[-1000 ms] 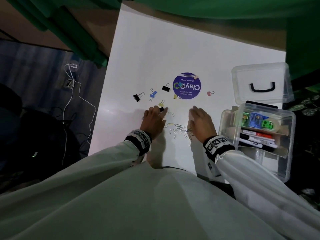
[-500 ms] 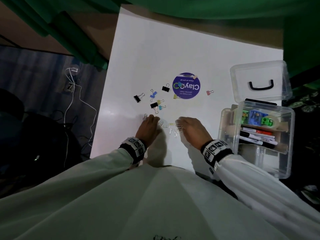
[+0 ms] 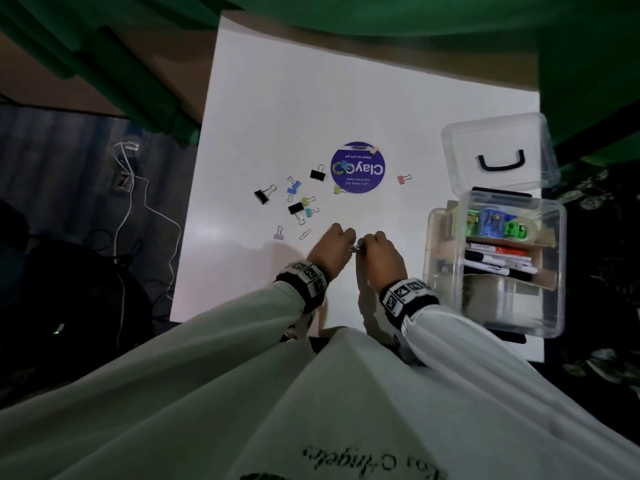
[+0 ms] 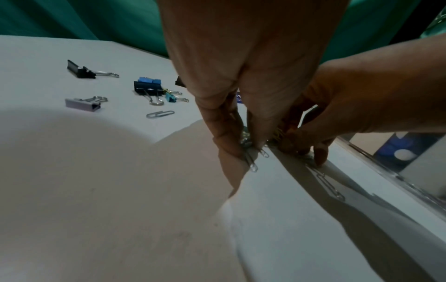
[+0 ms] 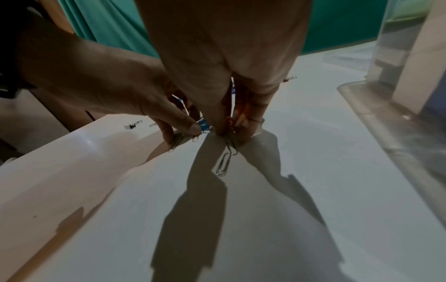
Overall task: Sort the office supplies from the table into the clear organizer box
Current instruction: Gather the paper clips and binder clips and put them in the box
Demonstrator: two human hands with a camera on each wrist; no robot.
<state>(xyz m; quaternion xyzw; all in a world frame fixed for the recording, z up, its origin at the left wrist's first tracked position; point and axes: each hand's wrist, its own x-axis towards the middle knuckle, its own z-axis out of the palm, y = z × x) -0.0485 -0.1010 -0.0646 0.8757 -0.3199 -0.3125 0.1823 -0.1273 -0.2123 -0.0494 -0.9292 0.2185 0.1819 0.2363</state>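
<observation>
Small metal paper clips (image 4: pixel 252 162) lie bunched on the white table (image 3: pixel 346 98) between my two hands. My left hand (image 3: pixel 348 244) pinches some of them with curled fingers (image 4: pixel 226 147). Touching it, my right hand (image 3: pixel 364 247) has curled fingers (image 5: pixel 218 127) on more clips, and one clip (image 5: pixel 224 166) trails out below them. A single paper clip (image 3: pixel 304 234) lies loose to the left. The clear organizer box (image 3: pixel 554 327) stands open at the right, holding markers (image 3: pixel 498 261) and small coloured items.
Several binder clips, black (image 3: pixel 262 196), blue (image 3: pixel 292 188), lilac (image 3: pixel 278 233) and pink (image 3: pixel 402 179), lie scattered beyond my hands around a round purple sticker (image 3: pixel 357 168). The box lid (image 3: pixel 498 133) lies behind the box. Cables hang off the table's left edge.
My hands, which lay apart on the table with the paper clips spread between them, have drawn together and swept the clips into a bunch, which both now pinch.
</observation>
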